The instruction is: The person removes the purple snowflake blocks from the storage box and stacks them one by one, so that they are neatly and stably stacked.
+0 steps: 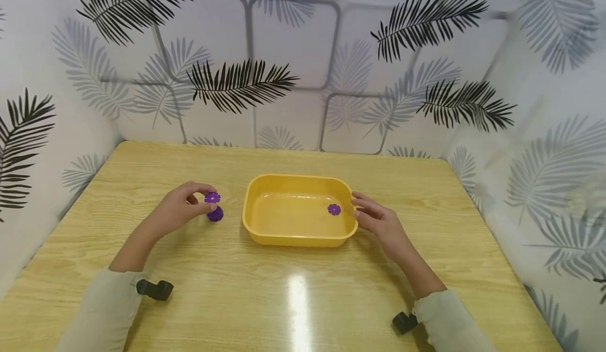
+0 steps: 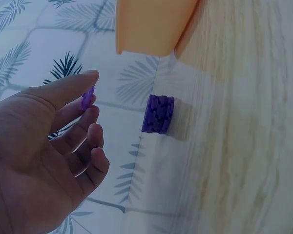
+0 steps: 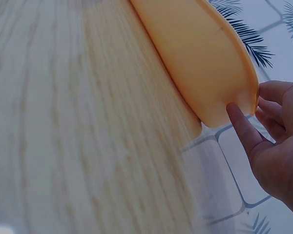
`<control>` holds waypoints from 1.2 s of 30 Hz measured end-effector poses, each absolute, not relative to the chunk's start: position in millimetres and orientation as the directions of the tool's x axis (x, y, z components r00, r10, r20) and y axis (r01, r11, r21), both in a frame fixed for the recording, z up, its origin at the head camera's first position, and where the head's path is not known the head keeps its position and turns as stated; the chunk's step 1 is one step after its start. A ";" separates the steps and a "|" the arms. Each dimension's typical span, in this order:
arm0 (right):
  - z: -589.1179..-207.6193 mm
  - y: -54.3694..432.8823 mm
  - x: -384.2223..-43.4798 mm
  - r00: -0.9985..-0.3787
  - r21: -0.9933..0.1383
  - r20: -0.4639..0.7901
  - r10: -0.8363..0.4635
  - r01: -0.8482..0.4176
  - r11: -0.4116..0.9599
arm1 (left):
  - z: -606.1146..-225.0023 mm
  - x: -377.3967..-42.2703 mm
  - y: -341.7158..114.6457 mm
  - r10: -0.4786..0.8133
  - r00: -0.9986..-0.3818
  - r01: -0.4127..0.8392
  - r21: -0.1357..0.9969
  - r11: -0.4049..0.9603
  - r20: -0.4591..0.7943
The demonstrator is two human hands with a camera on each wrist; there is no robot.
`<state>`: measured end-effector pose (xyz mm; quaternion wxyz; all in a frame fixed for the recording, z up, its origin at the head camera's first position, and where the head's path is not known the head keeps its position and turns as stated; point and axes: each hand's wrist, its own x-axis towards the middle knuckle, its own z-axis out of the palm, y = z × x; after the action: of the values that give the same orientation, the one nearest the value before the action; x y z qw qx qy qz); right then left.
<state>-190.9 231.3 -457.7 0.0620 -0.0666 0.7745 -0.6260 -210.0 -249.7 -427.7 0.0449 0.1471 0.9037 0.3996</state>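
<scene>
My left hand (image 1: pixel 182 207) pinches a purple snowflake-shaped plastic disc (image 1: pixel 212 198) between thumb and fingers. In the left wrist view the held disc (image 2: pixel 88 99) is seen nearly edge-on, raised above a short stack of purple discs (image 2: pixel 158 114). That stack (image 1: pixel 215 214) stands on the table just left of a yellow plastic basin (image 1: pixel 293 240). One purple disc (image 1: pixel 333 209) lies flat inside the basin, toward its right end. My right hand (image 1: pixel 381 225) holds the basin's right end, fingertips at the rim and thumb against the outer wall (image 3: pixel 210 73).
The light wood-grain table (image 1: pixel 303 299) carries the basin at its middle. A leaf-patterned covering (image 1: pixel 303 115) rises behind the table's back edge and along both sides. Each wrist has a small black camera mount, such as the left one (image 1: pixel 155 290).
</scene>
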 end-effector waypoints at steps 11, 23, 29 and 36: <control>-455.2 231.9 -190.4 -0.984 -0.969 -0.028 -0.176 -0.017 0.245 | -437.8 -213.0 -257.4 0.331 -0.943 0.206 0.722 0.660 -0.034; -456.7 231.6 -191.1 -0.984 -0.974 -0.017 -0.179 -0.024 0.224 | -452.3 -219.9 -259.5 0.362 -0.932 0.228 0.728 0.647 -0.029; -455.6 231.2 -189.7 -0.984 -0.974 -0.012 -0.180 -0.029 0.224 | -457.0 -223.3 -259.6 0.368 -0.930 0.241 0.728 0.642 -0.017; -455.6 232.3 -190.5 -0.984 -0.968 -0.022 -0.177 -0.023 0.250 | -460.4 -223.8 -258.4 0.371 -0.929 0.245 0.721 0.648 -0.018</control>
<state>-190.5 232.3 -455.6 0.0634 -0.0636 0.7880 -0.6091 -223.8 -258.4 -460.4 0.0820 0.1703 0.9041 0.3832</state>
